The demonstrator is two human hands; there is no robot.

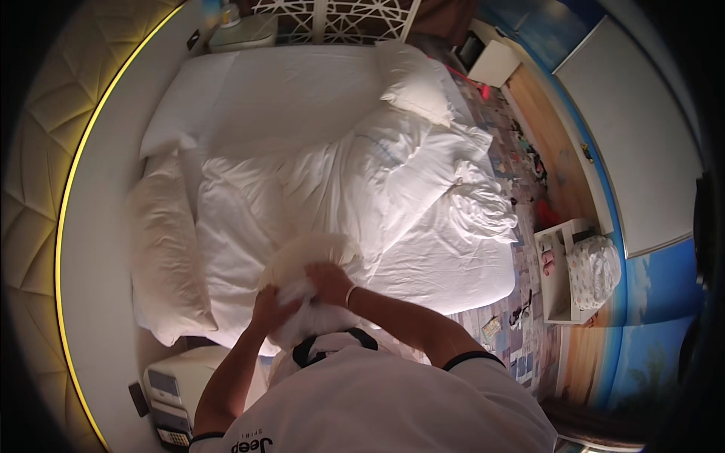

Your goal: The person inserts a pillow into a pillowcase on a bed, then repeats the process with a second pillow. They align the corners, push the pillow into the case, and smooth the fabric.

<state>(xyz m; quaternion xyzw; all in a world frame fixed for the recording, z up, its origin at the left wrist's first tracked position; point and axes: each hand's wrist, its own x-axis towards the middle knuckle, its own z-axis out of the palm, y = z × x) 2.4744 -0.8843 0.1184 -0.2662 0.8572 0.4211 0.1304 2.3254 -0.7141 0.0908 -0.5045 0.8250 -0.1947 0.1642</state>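
Close to my body, at the near edge of the bed, a plump white pillow (300,252) is between my two hands. My left hand (274,310) grips the loose white cloth at its near left side. Across the pillow's right side lies my right hand (328,283), fingers bent into it, a pale band on the wrist. Motion blurs the cloth between the hands, so I cannot tell whether it is a pillowcase opening. Beyond the pillow, a crumpled white duvet (351,175) spreads diagonally over the bed's white sheet (430,277).
Another white pillow (167,249) lies by the headboard wall; one more (416,85) sits at the far right corner. Bunched white linen (481,204) rests near the bed's right edge. A bedside cabinet (198,368) stands left of me, a white shelf unit (558,283) to the right. Litter dots the floor.
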